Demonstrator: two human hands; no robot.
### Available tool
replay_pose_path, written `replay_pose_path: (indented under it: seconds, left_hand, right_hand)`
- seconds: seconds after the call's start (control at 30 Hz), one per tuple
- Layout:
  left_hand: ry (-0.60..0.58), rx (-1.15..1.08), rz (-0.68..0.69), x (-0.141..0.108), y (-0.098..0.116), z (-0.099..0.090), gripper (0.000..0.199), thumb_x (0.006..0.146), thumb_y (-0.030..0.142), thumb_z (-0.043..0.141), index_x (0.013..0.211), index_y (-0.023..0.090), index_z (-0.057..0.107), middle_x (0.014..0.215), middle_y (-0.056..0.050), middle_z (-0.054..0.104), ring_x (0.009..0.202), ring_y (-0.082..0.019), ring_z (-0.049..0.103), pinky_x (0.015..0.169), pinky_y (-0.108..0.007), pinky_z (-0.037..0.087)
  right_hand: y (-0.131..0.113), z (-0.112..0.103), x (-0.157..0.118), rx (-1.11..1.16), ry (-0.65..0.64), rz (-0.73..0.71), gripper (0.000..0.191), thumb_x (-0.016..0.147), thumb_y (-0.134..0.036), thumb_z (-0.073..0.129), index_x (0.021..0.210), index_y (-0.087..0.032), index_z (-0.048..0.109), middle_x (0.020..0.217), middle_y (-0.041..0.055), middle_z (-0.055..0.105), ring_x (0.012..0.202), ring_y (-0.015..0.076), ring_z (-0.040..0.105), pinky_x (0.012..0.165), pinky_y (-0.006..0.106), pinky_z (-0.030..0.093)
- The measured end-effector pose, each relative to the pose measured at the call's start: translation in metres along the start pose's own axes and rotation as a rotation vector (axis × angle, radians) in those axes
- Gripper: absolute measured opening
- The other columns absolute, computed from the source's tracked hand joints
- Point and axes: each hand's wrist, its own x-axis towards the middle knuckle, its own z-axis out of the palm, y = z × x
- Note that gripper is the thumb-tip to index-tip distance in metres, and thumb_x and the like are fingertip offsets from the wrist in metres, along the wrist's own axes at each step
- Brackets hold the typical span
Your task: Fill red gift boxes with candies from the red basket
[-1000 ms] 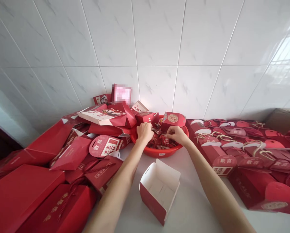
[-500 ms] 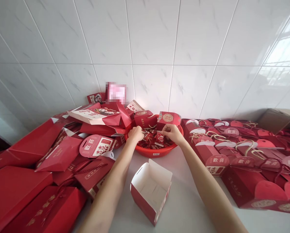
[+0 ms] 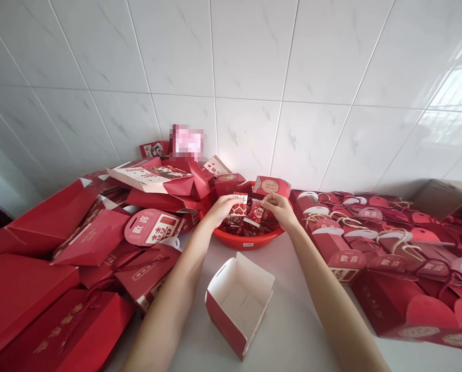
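Note:
Over a round red basin [image 3: 246, 243], my left hand [image 3: 222, 209] pinches a small red-and-white candy packet [image 3: 239, 205] patterned with hearts. Beside it my right hand [image 3: 279, 209] is closed on the corner of a red candy packet [image 3: 255, 212] with white ends. More wrapped packets lie in the basin below my fingers. Two red boxes, one with a round gold emblem [image 3: 270, 186], rest at the basin's back rim. Nearer to me stands an open-topped box [image 3: 240, 305], red outside and white within, with nothing in it.
Red gift boxes and bags [image 3: 91, 237] are piled on the left. Rows of closed red boxes [image 3: 393, 258] with rope handles fill the right. A brown carton [image 3: 445, 199] stands at the back right, and a tiled wall [image 3: 250, 134] rises behind.
Both hands have lifted slightly from the basin's contents, and a packet now shows clearly in each. The open box stays in place while the view shifts slightly.

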Motion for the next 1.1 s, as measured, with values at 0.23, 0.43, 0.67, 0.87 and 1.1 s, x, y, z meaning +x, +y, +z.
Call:
replay_pose_path:
  seconds: [0.23,0.43,0.67,0.87,1.1]
  left_hand:
    - [0.01,-0.043,-0.027,0.005,-0.005,-0.003,0.013,0.074,0.028,0.063,0.074,0.016,0.064,0.066,-0.001,0.069,0.055,-0.012,0.063,0.053,-0.022,0.049]
    - [-0.26,0.056,-0.102,-0.004,-0.002,0.002,0.023,0.063,0.027,0.083,0.074,0.014,0.068,0.062,-0.001,0.067,0.054,-0.014,0.063,0.053,-0.025,0.051]
    - [-0.308,0.181,-0.016,-0.005,-0.005,0.0,0.042,0.057,0.021,0.088,0.093,0.016,0.067,0.075,0.0,0.069,0.062,-0.015,0.065,0.06,-0.027,0.052]
    - [-0.247,0.195,0.145,-0.005,-0.006,-0.002,0.043,0.063,0.03,0.085,0.102,0.016,0.072,0.102,-0.007,0.073,0.086,-0.02,0.069,0.072,-0.028,0.052]
    - [-0.118,0.159,0.132,-0.001,-0.007,-0.001,0.032,0.059,0.018,0.082,0.091,0.014,0.075,0.077,-0.003,0.073,0.068,-0.017,0.066,0.067,-0.027,0.051]
  right_hand:
    - [-0.001,0.001,0.0,0.018,0.004,-0.004,0.042,0.064,-0.055,0.081,0.068,-0.021,0.057,0.067,-0.0001,0.064,0.066,0.0153,0.055,0.064,0.029,0.043]
    - [-0.005,0.002,-0.002,0.013,-0.058,0.007,0.043,0.065,-0.055,0.081,0.069,-0.02,0.056,0.065,-0.0027,0.06,0.063,0.0129,0.052,0.063,0.028,0.042]
    - [-0.009,0.003,-0.003,-0.043,-0.196,0.016,0.043,0.068,-0.057,0.079,0.073,-0.02,0.059,0.075,0.0004,0.066,0.075,0.0162,0.059,0.073,0.03,0.047]
    - [-0.014,0.004,-0.003,0.074,-0.242,0.043,0.044,0.07,-0.059,0.079,0.075,-0.021,0.058,0.077,0.0003,0.068,0.079,0.0176,0.064,0.081,0.033,0.05]
    - [-0.014,0.004,-0.005,0.153,-0.152,0.035,0.043,0.069,-0.058,0.081,0.076,-0.022,0.058,0.083,0.0033,0.074,0.091,0.0214,0.069,0.09,0.036,0.05]
